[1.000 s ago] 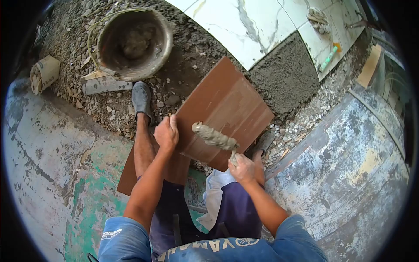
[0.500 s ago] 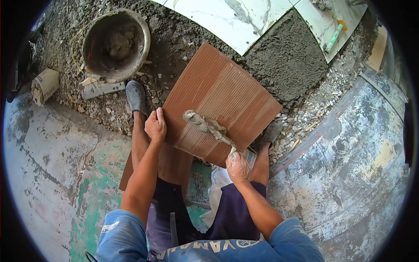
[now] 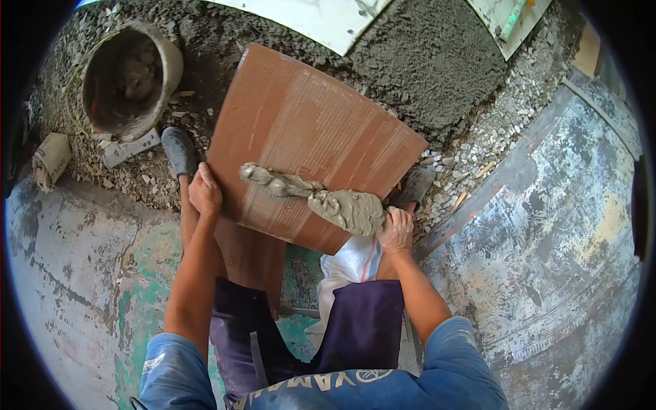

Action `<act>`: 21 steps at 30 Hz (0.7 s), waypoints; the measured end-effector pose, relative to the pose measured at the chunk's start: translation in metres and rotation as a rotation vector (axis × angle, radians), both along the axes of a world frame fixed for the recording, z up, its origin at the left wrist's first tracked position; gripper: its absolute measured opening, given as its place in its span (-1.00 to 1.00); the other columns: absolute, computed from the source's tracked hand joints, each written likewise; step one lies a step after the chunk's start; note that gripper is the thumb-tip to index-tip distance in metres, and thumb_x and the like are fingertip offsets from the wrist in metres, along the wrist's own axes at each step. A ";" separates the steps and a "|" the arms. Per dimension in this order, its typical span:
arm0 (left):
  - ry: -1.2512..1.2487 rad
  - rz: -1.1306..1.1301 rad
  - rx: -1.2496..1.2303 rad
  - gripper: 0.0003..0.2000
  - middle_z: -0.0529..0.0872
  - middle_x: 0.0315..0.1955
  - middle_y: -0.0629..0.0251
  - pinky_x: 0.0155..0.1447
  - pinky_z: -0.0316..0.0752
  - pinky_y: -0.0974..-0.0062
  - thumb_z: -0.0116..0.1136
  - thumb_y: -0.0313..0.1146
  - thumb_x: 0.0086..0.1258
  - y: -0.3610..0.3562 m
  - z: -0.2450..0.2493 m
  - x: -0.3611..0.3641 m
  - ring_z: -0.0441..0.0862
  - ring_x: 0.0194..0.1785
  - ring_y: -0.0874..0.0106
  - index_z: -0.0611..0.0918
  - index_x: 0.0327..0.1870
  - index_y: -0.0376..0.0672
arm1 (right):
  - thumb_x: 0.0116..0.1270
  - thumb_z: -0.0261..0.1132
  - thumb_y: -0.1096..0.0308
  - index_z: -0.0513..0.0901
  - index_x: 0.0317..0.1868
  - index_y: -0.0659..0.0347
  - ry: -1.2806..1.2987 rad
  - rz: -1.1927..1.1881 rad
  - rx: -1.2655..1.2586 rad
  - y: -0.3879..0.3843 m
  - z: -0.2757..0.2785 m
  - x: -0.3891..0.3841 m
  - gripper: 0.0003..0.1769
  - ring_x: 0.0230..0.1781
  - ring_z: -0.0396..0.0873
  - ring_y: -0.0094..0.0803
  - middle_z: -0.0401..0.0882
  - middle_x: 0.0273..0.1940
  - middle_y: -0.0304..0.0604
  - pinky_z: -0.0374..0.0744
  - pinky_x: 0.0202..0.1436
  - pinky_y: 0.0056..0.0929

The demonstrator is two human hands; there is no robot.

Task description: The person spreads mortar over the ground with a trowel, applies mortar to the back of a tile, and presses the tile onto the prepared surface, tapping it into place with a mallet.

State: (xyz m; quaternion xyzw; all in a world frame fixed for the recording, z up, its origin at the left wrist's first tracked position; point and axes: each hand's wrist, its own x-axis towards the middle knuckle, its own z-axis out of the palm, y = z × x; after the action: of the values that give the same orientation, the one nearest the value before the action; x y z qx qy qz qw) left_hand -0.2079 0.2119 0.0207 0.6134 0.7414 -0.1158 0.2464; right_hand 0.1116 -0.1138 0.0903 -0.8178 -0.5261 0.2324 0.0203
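Observation:
My left hand [image 3: 205, 193] is closed on the left edge of a reddish-brown ribbed tile [image 3: 307, 109], which is held at an angle with its ribbed face up. At the tile's lower right edge my right hand [image 3: 396, 231] is closed around a trowel, its handle hidden by the fingers. Wet grey mortar covers the trowel blade [image 3: 347, 212], which lies over the tile's lower right part. Left of the blade, a lumpy strip of mortar [image 3: 277, 181] stretches across the ribs.
A bucket [image 3: 174, 63] with mortar inside stands at upper left, near a crumpled bag [image 3: 51, 160]. Beyond the tile are a grey mortar bed [image 3: 437, 68] and white marbled tiles [image 3: 307, 20]. A green marker [image 3: 512, 20] lies upper right. Another reddish tile [image 3: 253, 263] is below.
My right hand has moved up and right, and the trowel blade now shows broad and mortar-covered instead of narrow. The view has shifted, moving the bucket and held tile leftward.

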 end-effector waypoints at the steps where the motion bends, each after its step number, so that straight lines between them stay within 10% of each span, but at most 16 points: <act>1: -0.018 -0.003 0.024 -0.35 0.70 -0.29 -0.12 -0.02 0.48 0.06 -0.37 0.22 0.51 -0.001 -0.006 -0.005 0.62 -0.12 -0.14 0.71 -0.11 -0.15 | 0.01 0.28 0.30 0.62 -0.26 0.30 0.004 -0.011 -0.008 -0.009 -0.007 0.003 -0.71 -0.09 0.52 -0.06 0.53 -0.15 -0.05 0.45 0.02 -0.12; 14: -0.212 0.024 0.047 -0.29 0.74 -0.39 0.03 -0.16 0.50 0.36 -0.34 0.13 0.58 0.000 -0.035 -0.040 0.65 -0.32 0.29 0.65 -0.21 -0.47 | 0.06 0.26 0.26 0.62 -0.21 0.00 -0.067 -0.060 0.223 -0.015 -0.082 0.011 -0.77 -0.11 0.49 -0.30 0.53 -0.22 -0.27 0.35 -0.08 -0.18; 21: -0.194 0.005 0.075 -0.27 0.73 -0.39 -0.07 -0.12 0.50 0.29 -0.39 0.12 0.59 0.002 -0.041 -0.051 0.67 -0.30 0.14 0.66 -0.22 -0.47 | -0.01 0.28 0.28 0.61 -0.21 0.00 -0.043 -0.094 0.231 -0.016 -0.085 0.006 -0.73 -0.13 0.48 -0.31 0.51 -0.23 -0.29 0.35 -0.06 -0.18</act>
State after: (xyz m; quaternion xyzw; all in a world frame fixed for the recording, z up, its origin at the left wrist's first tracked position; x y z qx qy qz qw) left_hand -0.2591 0.2137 -0.0204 0.6286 0.7194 -0.0273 0.2943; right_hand 0.1171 -0.1296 0.0055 -0.8385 -0.5109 0.1514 0.1139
